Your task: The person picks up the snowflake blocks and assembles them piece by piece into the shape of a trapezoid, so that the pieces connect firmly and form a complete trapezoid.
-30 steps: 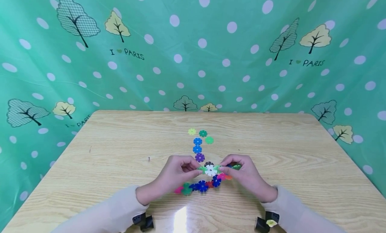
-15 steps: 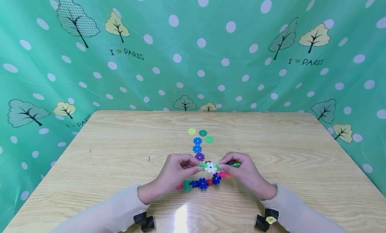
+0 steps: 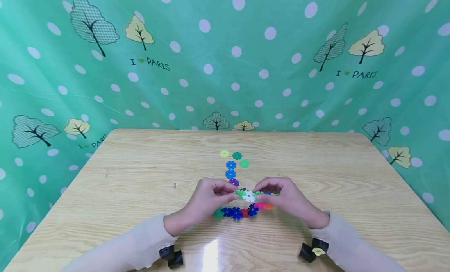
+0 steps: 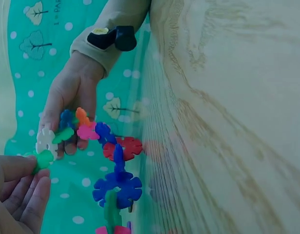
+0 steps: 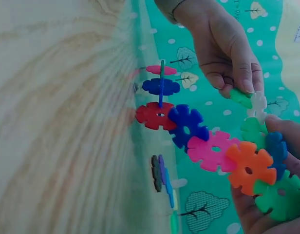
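My left hand (image 3: 211,195) pinches a green notched plastic disc (image 4: 43,158) between thumb and fingers. That disc joins a white notched disc (image 3: 249,196) held between my two hands. On the white one's other side, my right hand (image 3: 283,193) grips another green disc (image 5: 253,130), part of a linked chain. The chain runs through a blue disc (image 5: 276,148), a second green disc (image 5: 280,195), an orange disc (image 5: 250,168) and a pink disc (image 5: 213,150). From there it curves in front of my hands through blue and red discs (image 4: 128,148); its far end hangs near my left hand.
Loose discs lie in a rough line behind my hands: yellow (image 3: 224,153), dark green (image 3: 237,156), light green (image 3: 244,163), two blue (image 3: 230,169) and purple (image 3: 233,182). A black disc (image 5: 156,173) sits nearest my hands. The wooden table (image 3: 123,209) meets a green patterned curtain (image 3: 190,68).
Both hands have shifted slightly, carrying the white disc a little to the right. In the head view, the pink disc at the chain's left end is now hidden behind my left hand.
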`<state>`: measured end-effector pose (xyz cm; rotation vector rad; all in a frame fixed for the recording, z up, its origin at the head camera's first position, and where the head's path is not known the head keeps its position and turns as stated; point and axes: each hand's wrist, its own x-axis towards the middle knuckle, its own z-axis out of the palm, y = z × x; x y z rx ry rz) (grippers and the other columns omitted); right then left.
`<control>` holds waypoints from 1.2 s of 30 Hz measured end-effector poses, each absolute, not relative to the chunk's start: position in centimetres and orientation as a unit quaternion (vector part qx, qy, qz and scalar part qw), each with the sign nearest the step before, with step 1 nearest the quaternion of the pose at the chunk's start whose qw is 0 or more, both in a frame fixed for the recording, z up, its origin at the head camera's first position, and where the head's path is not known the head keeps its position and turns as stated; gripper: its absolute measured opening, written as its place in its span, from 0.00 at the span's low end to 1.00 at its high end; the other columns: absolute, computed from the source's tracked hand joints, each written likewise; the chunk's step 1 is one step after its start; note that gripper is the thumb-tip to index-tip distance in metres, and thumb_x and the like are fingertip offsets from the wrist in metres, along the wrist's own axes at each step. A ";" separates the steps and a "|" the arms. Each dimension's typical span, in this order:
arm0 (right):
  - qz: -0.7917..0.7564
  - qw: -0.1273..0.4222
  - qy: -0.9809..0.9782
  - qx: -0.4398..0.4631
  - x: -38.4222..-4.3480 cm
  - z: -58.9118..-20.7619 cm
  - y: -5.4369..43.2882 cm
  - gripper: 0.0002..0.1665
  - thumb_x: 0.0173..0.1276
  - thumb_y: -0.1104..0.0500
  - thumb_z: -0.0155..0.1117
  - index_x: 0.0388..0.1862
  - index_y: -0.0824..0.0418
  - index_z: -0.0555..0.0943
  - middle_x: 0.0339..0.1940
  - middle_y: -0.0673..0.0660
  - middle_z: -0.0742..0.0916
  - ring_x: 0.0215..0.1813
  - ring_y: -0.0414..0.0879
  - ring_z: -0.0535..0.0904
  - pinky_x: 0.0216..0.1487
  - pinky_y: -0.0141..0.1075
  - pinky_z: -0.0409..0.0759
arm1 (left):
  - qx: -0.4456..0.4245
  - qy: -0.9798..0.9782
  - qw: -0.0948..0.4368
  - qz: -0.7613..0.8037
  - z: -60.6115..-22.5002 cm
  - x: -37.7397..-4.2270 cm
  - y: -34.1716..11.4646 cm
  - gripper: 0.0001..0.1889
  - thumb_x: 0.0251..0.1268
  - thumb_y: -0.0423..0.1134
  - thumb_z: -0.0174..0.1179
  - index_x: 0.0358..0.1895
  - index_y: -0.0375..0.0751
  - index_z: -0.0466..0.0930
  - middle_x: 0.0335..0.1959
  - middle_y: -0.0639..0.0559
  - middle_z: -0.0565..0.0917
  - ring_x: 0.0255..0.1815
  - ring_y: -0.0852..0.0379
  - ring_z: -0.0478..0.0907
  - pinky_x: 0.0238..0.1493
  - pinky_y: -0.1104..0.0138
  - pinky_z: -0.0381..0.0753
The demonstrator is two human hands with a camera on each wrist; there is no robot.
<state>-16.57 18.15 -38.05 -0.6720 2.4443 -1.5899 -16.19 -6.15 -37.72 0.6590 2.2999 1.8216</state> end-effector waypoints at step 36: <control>-0.490 0.157 0.809 -0.285 -16.8 -37.6 18.4 0.06 0.62 0.59 0.66 0.34 0.60 0.86 0.29 0.51 0.87 0.24 0.36 0.75 0.26 0.29 0.77 | 0.230 0.766 0.150 0.581 -38.7 -16.9 -5.1 0.11 0.52 0.35 0.69 0.39 0.35 0.84 0.34 0.48 0.85 0.33 0.58 0.81 0.37 0.70 0.82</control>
